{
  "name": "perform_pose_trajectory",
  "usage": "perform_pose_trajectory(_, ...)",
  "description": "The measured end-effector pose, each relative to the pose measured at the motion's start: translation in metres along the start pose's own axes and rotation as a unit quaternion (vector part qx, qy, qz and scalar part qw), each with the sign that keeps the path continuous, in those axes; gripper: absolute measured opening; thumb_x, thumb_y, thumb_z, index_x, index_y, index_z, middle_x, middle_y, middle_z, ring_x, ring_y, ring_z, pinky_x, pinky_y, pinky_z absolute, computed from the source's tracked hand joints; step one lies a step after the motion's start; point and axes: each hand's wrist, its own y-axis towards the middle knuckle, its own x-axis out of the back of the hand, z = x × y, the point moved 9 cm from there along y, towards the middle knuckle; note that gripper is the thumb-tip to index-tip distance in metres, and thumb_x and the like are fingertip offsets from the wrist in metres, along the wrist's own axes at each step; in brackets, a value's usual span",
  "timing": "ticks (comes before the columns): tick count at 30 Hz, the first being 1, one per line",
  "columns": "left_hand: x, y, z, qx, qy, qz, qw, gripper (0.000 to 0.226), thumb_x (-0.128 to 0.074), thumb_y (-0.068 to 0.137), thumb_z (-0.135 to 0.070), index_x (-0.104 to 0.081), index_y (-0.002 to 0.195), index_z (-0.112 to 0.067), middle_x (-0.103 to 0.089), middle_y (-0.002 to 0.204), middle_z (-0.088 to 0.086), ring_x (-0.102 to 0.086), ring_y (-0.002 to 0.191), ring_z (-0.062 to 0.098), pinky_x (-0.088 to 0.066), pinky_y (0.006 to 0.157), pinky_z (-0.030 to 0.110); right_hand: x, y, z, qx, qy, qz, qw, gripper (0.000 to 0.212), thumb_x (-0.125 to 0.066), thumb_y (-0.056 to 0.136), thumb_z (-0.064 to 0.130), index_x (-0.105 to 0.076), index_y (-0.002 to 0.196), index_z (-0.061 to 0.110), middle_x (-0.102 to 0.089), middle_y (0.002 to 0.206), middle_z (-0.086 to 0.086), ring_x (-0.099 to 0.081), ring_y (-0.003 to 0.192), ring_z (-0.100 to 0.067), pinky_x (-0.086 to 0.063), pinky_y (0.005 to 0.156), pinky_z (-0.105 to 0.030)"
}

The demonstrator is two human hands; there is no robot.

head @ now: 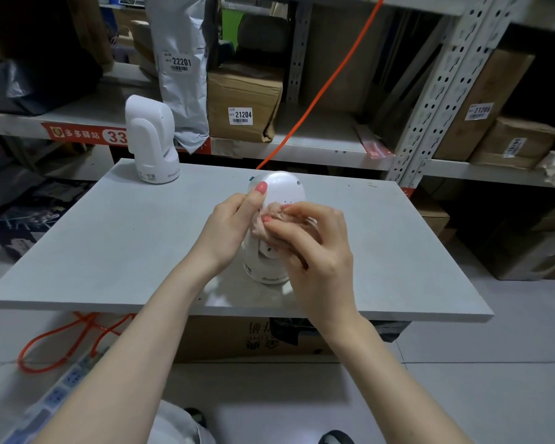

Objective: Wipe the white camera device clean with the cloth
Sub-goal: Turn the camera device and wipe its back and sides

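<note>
A: Where's the white camera (281,193)?

B: Standing upright on the grey board (141,238), between both hands. The left hand (228,225) curls round its left side, thumb pressed on the smooth rounded dome.

A: And the cloth (266,221)?

B: A fluffy pinkish wad, bunched in the right hand (314,251). Its fingers are bent round it, pressing it against the camera's middle, just below the dome.

A: Anything else there?

B: A second white camera (153,139), glossy plastic, stands at the board's far left corner, well apart.
</note>
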Motion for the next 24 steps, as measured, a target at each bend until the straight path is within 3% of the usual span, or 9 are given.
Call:
perform_pose_trajectory(3, 0.002, 0.002, -0.001, -0.006, 0.014, -0.011, 1.0, 0.103, -0.039, 0.065, -0.086, -0.057, 0.096, 0.011, -0.061, 0.095, 0.032, -0.058, 0.086, 0.038, -0.043, 0.092, 0.057, 0.008, -0.007, -0.008, 0.004, 0.001, 0.007, 1.0, 0.012, -0.066, 0.089, 0.021, -0.074, 0.097, 0.017, -0.051, 0.112, 0.002, -0.058, 0.102, -0.023, -0.057, 0.076, -0.034)
perform_pose_trajectory(7, 0.006, 0.004, 0.002, 0.006, 0.016, -0.025, 1.0, 0.102, -0.039, 0.064, -0.086, -0.059, 0.097, 0.008, -0.055, 0.086, 0.01, -0.049, 0.08, 0.02, -0.045, 0.084, 0.047, 0.02, -0.004, -0.029, -0.043, 0.001, -0.027, 0.999, 0.015, -0.072, 0.083, 0.015, -0.07, 0.098, 0.015, -0.057, 0.107, -0.008, -0.059, 0.101, -0.018, -0.054, 0.085, -0.024)
perform_pose_trajectory(9, 0.007, 0.005, 0.003, 0.008, 0.013, -0.034, 0.999, 0.098, -0.037, 0.064, -0.083, -0.06, 0.095, 0.007, -0.053, 0.085, 0.009, -0.048, 0.079, 0.018, -0.043, 0.081, 0.045, 0.02, 0.0, -0.03, -0.052, 0.009, -0.033, 0.998, 0.02, -0.071, 0.084, 0.012, -0.066, 0.102, 0.018, -0.053, 0.108, -0.004, -0.059, 0.101, -0.023, -0.05, 0.087, -0.018)
perform_pose_trajectory(13, 0.005, 0.004, 0.002, -0.004, 0.027, -0.045, 0.999, 0.096, -0.033, 0.067, -0.083, -0.063, 0.094, 0.005, -0.062, 0.093, 0.026, -0.056, 0.084, 0.035, -0.044, 0.09, 0.052, 0.009, 0.004, -0.019, -0.078, 0.056, -0.016, 0.995, 0.021, -0.068, 0.086, 0.01, -0.063, 0.102, 0.023, -0.046, 0.111, 0.005, -0.059, 0.102, -0.031, -0.057, 0.078, -0.038)
perform_pose_trajectory(17, 0.005, 0.005, 0.003, -0.002, 0.019, -0.055, 0.998, 0.099, -0.034, 0.067, -0.082, -0.058, 0.093, 0.011, -0.059, 0.083, 0.027, -0.054, 0.078, 0.031, -0.046, 0.084, 0.049, 0.001, -0.001, -0.004, -0.023, 0.008, 0.026, 0.999, 0.009, -0.068, 0.085, 0.015, -0.072, 0.093, 0.016, -0.049, 0.11, 0.004, -0.055, 0.102, -0.027, -0.057, 0.073, -0.037)
perform_pose_trajectory(21, 0.005, 0.005, 0.004, 0.008, 0.017, -0.055, 0.998, 0.1, -0.033, 0.066, -0.083, -0.062, 0.097, 0.008, -0.063, 0.104, 0.031, -0.061, 0.093, 0.038, -0.045, 0.091, 0.051, 0.006, -0.007, -0.006, 0.03, -0.023, 0.068, 0.997, 0.013, -0.061, 0.087, 0.018, -0.073, 0.092, 0.014, -0.047, 0.112, 0.003, -0.057, 0.101, -0.024, -0.058, 0.073, -0.033)
perform_pose_trajectory(24, 0.005, 0.005, 0.004, 0.008, 0.007, -0.055, 0.998, 0.101, -0.035, 0.064, -0.081, -0.061, 0.1, 0.009, -0.064, 0.098, 0.029, -0.059, 0.078, 0.028, -0.048, 0.083, 0.041, 0.016, -0.005, -0.023, -0.002, -0.018, 0.039, 0.999, 0.008, -0.067, 0.086, 0.014, -0.072, 0.091, 0.015, -0.049, 0.11, 0.002, -0.063, 0.098, -0.026, -0.059, 0.074, -0.035)
